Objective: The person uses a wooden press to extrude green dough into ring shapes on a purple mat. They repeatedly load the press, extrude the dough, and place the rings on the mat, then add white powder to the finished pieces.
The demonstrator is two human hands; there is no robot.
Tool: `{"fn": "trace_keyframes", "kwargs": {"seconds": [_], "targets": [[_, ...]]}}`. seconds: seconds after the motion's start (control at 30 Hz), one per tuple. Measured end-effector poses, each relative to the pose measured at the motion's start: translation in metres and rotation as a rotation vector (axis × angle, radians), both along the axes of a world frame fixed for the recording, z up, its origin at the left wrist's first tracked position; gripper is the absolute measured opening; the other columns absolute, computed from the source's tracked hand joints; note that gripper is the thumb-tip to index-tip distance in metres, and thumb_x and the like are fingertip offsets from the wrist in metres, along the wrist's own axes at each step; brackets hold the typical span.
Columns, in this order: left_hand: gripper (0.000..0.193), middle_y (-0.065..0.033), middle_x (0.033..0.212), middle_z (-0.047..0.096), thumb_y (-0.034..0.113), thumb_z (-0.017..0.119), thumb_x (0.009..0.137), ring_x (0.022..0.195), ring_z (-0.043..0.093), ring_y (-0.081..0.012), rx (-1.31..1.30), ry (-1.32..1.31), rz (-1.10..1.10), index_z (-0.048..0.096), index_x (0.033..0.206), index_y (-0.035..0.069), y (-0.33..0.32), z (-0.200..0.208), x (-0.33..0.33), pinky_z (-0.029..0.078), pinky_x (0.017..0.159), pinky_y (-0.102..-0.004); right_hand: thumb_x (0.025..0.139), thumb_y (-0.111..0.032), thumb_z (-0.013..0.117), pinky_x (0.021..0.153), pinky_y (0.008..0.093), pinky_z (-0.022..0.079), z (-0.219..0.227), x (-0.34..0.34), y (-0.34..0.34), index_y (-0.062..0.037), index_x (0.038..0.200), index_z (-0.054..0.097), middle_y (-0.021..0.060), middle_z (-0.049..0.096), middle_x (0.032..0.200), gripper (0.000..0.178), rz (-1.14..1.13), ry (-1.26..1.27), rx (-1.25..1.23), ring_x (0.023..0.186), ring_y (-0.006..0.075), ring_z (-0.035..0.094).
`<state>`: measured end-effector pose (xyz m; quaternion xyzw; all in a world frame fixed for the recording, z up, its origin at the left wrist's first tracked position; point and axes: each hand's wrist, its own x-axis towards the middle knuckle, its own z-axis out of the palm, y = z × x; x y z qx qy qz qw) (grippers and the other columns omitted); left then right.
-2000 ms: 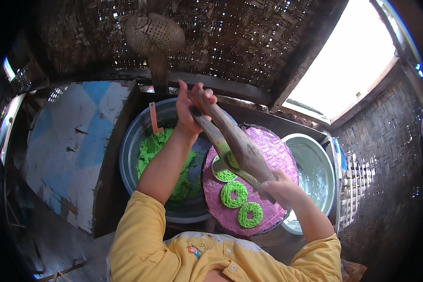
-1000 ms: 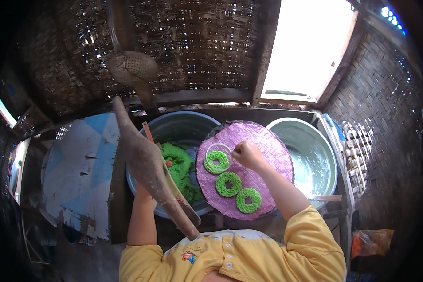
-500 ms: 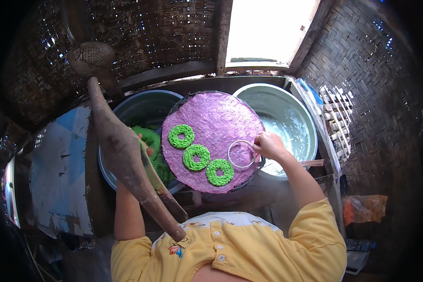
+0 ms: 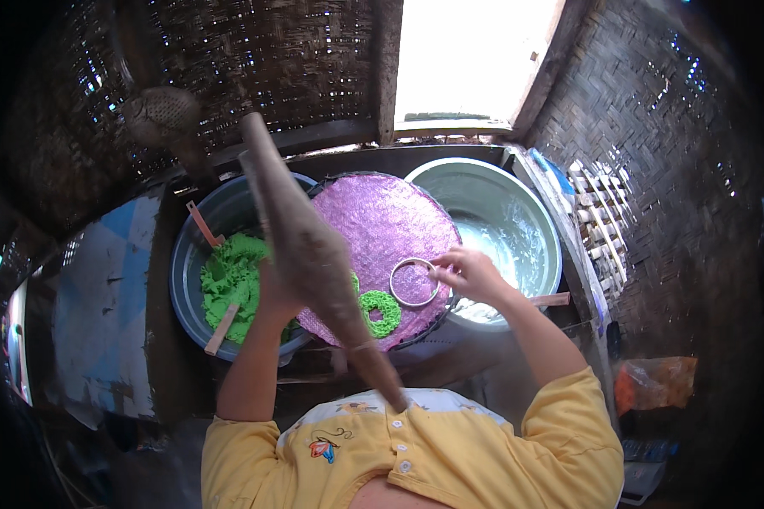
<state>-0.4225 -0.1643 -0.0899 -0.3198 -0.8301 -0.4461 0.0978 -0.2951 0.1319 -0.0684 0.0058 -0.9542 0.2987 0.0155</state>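
My left hand holds a long, two-armed wooden press, slanted over the left part of a round tray covered in shiny pink sheet. The press hides most of that hand's fingers. My right hand pinches the right edge of a thin white ring over the tray's right side. Beside the ring lies a green ring of squiggly dough strands. Only a sliver of another shows past the press. Soft green dough fills part of the blue-grey basin on the left.
A wooden stick and a reddish strip stand in the dough basin. To the right, a pale green basin has whitish wet smears inside. Woven walls surround the bench, and a perforated scoop hangs at the back left.
The press has swung right, from above the dough basin to over the tray, covering some green rings. My right hand and the white ring have shifted slightly left in view.
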Motion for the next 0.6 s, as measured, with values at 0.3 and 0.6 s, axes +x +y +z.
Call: {"fn": "trace_keyframes", "kwargs": {"seconds": [0.3, 0.6], "targets": [[0.087, -0.0141, 0.139, 0.036, 0.032, 0.073, 0.072, 0.13, 0.033, -0.0218, 0.293, -0.37, -0.72, 0.026, 0.138, 0.003, 0.08, 0.056, 0.001, 0.03, 0.106, -0.035, 0.083, -0.069, 0.034, 0.069, 0.0329, 0.045, -0.009, 0.042, 0.003, -0.0024, 0.129, 0.036, 0.0143, 0.056, 0.094, 0.08, -0.22, -0.548, -0.871, 0.079, 0.02, 0.056], [0.07, -0.0048, 0.07, 0.055, 0.061, 0.033, 0.089, 0.082, 0.057, -0.0251, 1.533, -1.18, -1.215, 0.042, 0.128, 0.004, 0.145, 0.044, -0.073, 0.04, 0.092, -0.0452, 0.086, -0.065, 0.033, 0.069, 0.0352, 0.047, 0.045, 0.041, 0.058, -0.0009, 0.126, 0.038, 0.0175, 0.058, 0.096, 0.076, 0.03, -0.789, -1.075, 0.078, 0.0234, 0.059]]}}
